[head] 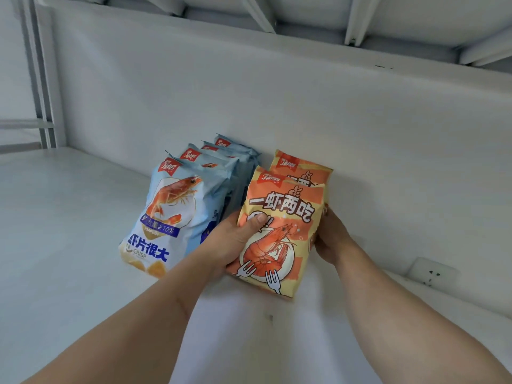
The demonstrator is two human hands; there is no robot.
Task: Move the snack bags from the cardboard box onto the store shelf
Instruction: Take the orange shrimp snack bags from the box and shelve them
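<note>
On white shelf (pixel 69 217): hands grip glossy orange bag (pixel 279 234).

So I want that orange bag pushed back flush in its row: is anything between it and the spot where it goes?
Nothing visible blocks it. The front orange bag, held by the left hand and right hand, already stands on the shelf right before another orange bag, beside the blue bags.

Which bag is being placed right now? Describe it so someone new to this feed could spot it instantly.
On the white shelf, against the back wall, a row of blue bags stands left of two orange ones. It is the front orange bag, gripped between the left hand and right hand. Unlike the rear orange bag, it shows a prawn on a plate with forks.
</note>
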